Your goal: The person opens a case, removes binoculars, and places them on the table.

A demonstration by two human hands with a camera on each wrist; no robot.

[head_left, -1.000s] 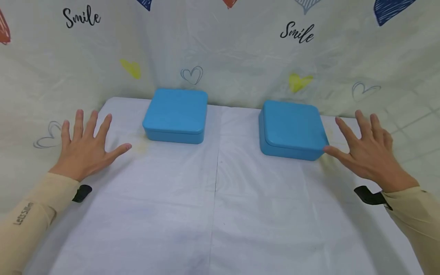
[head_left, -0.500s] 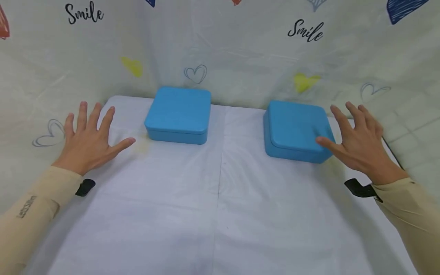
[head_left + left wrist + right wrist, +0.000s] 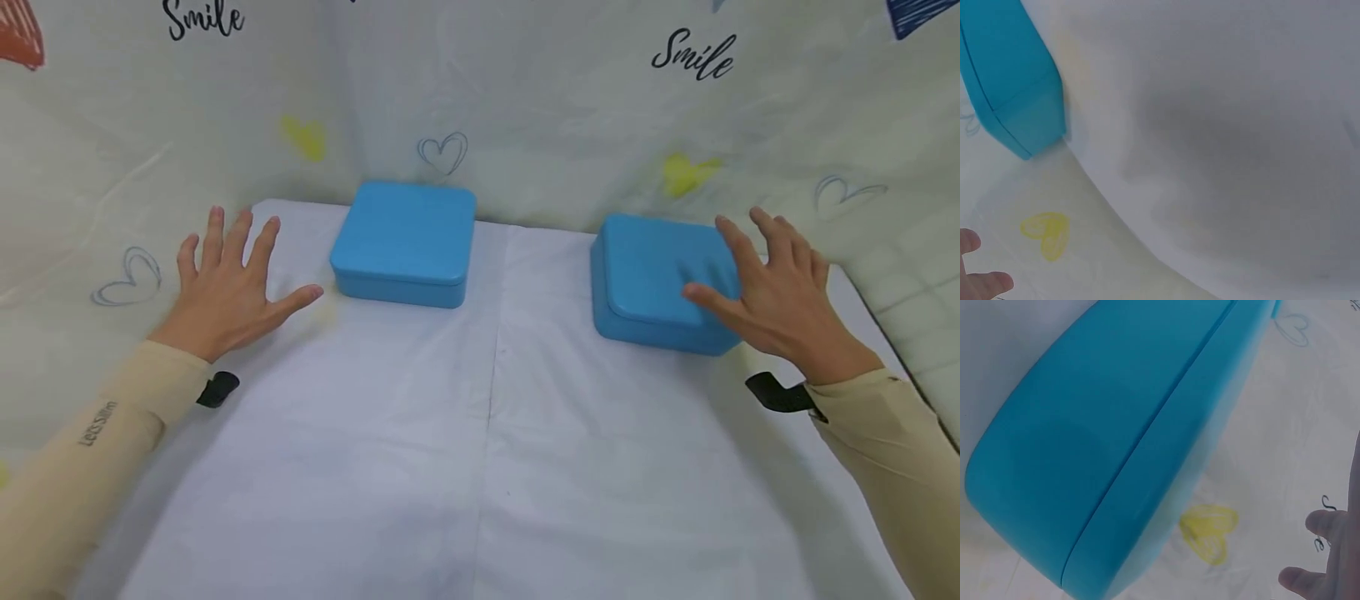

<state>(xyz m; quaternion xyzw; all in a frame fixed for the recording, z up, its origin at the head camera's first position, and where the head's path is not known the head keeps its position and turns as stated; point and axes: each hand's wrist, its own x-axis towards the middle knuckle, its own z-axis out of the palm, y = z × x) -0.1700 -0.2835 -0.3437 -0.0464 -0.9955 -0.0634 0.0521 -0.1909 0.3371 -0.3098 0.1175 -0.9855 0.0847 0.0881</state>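
Two blue lidded boxes stand at the back of a white-covered table (image 3: pixel 480 450). My left hand (image 3: pixel 236 292) hovers with fingers spread, to the left of the left box (image 3: pixel 405 242) and apart from it. In the left wrist view, a corner of that blue box (image 3: pixel 1016 75) shows at upper left. My right hand (image 3: pixel 783 300) is held over the right edge of the right box (image 3: pixel 663 275), fingers spread and slightly bent, thumb above the lid. Seen from the right wrist, the lid seam runs along this box (image 3: pixel 1097 425). Neither hand holds anything.
A pale curtain (image 3: pixel 570 125) printed with hearts and "Smile" hangs directly behind the table. The tabletop's right edge (image 3: pixel 885 329) shows beside my right forearm. Black straps (image 3: pixel 780 393) sit at both wrists.
My right hand has moved left from beside the right box to over its edge. The left hand stays spread beside the left box. The whole view has shifted slightly.
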